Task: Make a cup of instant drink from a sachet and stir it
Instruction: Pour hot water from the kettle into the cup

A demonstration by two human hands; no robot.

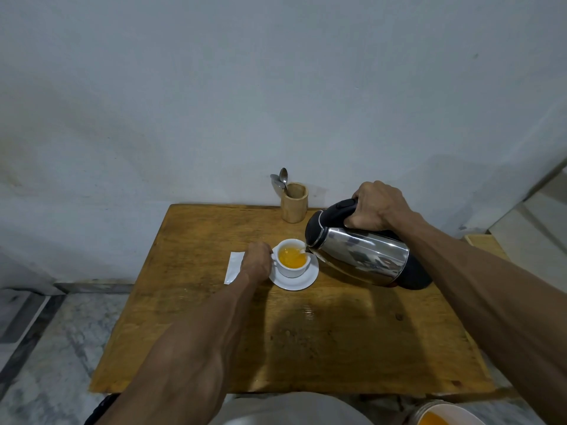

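A white cup [291, 269] holding orange liquid stands on a white saucer [302, 282] in the middle of the wooden table [306, 338]. My left hand [256, 262] grips the cup's handle on its left side. My right hand [376, 207] is closed around the black handle of a steel kettle [365, 256], which is tilted left with its spout over the cup's rim; water runs into the cup. A white sachet [233, 266] lies flat just left of my left hand, partly hidden by it.
A wooden holder [294, 204] with two spoons [282, 180] stands at the table's back edge against the wall. A white container with orange contents [441, 417] shows at the bottom right edge. Tiled floor lies to the left.
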